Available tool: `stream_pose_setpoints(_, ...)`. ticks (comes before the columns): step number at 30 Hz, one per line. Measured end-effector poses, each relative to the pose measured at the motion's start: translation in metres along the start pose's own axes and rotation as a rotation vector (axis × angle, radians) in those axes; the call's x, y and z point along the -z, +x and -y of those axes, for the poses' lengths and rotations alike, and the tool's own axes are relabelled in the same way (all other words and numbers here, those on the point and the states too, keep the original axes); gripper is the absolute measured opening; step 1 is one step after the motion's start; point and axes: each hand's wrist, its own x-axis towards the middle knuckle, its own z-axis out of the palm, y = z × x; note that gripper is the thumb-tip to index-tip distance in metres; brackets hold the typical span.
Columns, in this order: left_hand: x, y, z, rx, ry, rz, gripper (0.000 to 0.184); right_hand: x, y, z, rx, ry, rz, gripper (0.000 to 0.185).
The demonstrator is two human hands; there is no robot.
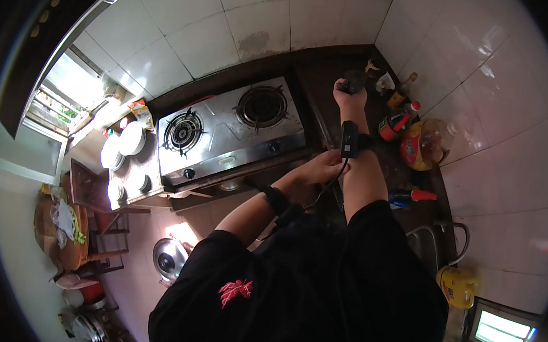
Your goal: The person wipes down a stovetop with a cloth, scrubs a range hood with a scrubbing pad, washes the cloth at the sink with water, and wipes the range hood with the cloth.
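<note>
Head view: the right arm is reaching forward, nearly straight, over the dark tabletop. The right hand is curling its fingers around a dark object; its kind is too unclear to tell. That object is sitting at the far end of the tabletop, right of the stove.

The left arm is bending across the body. The left hand is lying at the right forearm, just beside a black device with a cable. Cannot tell whether its fingers are pinching anything.

Surroundings: an amber bottle, a red-capped bottle and a large oil jug are crowding the right side of the reaching arm, toward the tiled wall. A blue bottle with a red top is lying nearer the body, before the sink. White bowls are standing left of the stove.
</note>
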Motion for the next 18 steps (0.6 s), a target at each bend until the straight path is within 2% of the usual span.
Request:
stream_pose_setpoints(3,0.036,0.015,0.073,0.103,-0.036,-0.064,0.036,0.007,-0.003,-0.010,-0.055,0.009,0.045,0.019)
stream_pose_setpoints(6,0.029,0.012,0.038,0.075,0.035,-0.045,0.030,0.000,-0.018,-0.019,-0.092,-0.025,0.014,0.020)
stream_pose_setpoints(7,0.029,0.010,0.021,0.085,0.050,-0.019,0.023,-0.002,-0.020,-0.019,-0.103,-0.029,0.059,0.020)
stream_pose_setpoints(8,0.031,0.009,0.023,0.082,0.056,-0.023,0.023,-0.003,-0.022,-0.021,-0.115,-0.035,0.102,0.020)
stream_pose_setpoints(11,0.046,0.008,0.032,-0.050,0.155,-0.045,0.026,-0.005,-0.028,-0.026,-0.175,-0.032,0.112,0.020)
stream_pose_setpoints(13,0.063,0.008,0.028,-0.015,0.030,-0.063,0.046,-0.004,-0.036,-0.031,-0.210,-0.052,0.147,0.020)
stream_pose_setpoints(16,0.062,0.020,0.016,0.009,0.024,-0.193,0.044,-0.005,-0.038,-0.043,-0.261,-0.059,0.191,0.020)
stream_pose_setpoints(18,0.059,0.027,0.017,-0.068,0.046,-0.240,0.048,-0.002,-0.044,-0.050,-0.285,-0.058,0.192,0.020)
